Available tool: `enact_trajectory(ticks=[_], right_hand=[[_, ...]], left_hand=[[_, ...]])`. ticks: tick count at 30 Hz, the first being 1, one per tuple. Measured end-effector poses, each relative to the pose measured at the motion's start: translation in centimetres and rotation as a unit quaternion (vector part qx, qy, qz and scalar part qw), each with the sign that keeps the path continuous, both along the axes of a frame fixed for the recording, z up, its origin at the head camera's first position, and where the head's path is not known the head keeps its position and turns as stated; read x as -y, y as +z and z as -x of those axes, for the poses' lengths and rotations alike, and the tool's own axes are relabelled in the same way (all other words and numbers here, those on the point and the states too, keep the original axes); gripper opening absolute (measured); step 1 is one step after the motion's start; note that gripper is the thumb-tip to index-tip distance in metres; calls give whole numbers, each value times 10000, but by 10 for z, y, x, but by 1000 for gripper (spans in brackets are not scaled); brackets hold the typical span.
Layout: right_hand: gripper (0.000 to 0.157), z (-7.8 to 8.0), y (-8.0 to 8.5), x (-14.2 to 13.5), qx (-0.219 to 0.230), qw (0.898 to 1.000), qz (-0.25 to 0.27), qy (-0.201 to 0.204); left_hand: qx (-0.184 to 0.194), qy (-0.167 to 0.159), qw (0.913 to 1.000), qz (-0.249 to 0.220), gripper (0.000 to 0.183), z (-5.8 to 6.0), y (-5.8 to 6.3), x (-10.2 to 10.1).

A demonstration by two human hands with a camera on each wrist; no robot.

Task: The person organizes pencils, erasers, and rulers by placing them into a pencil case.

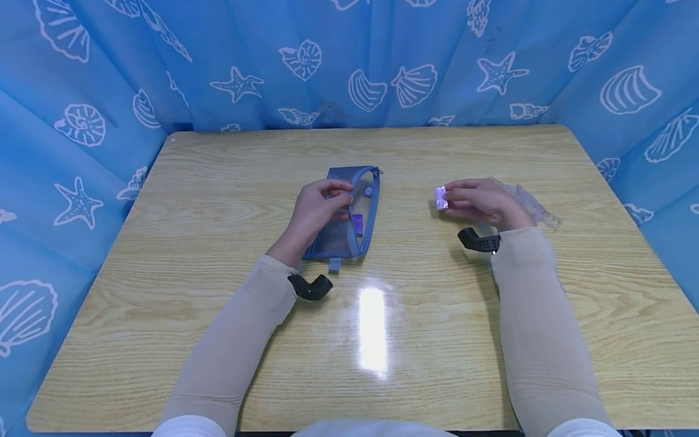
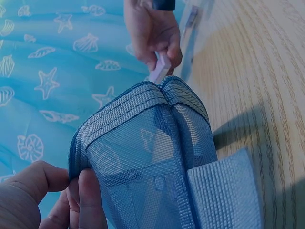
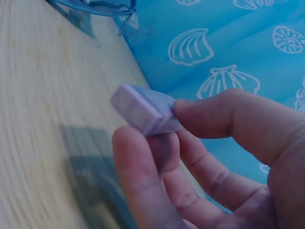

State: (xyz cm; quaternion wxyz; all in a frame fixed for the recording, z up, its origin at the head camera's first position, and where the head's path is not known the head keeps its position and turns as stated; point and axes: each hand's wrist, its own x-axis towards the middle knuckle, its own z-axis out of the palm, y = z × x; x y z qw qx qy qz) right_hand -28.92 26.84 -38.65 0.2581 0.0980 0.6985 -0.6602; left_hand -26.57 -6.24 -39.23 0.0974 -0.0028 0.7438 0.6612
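On the table lies a blue mesh pencil pouch (image 1: pixel 337 233), its zip open along the right side. My left hand (image 1: pixel 321 205) pinches the zip edge between thumb and fingers, holding the mouth apart; the left wrist view shows that grip on the pouch (image 2: pixel 133 143) closely. Through the opening a small purple item (image 1: pixel 357 224) shows inside. To the right of the pouch, my right hand (image 1: pixel 477 200) holds a small lavender eraser (image 1: pixel 441 198) above the table. Thumb and fingertips pinch the eraser (image 3: pixel 143 109) in the right wrist view.
Clear plastic rulers (image 1: pixel 528 200) lie on the table, partly behind the right hand. A blue curtain (image 1: pixel 327 67) with white shell prints hangs around the back and sides of the wooden table (image 1: pixel 229 164). A fabric tab (image 1: pixel 334 264) sticks out at the pouch's near end.
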Motion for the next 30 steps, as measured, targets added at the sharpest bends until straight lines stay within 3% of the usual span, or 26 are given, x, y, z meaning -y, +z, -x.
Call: enact_trajectory(ticks=[9, 30], right_hand=[[26, 1, -8, 24, -101, 9988, 239, 422], [32, -2, -18, 69, -151, 9957, 388, 827]], left_hand=[[-4, 32, 10000, -22, 26, 0, 0, 0], [11, 16, 10000, -79, 23, 0, 0, 0]])
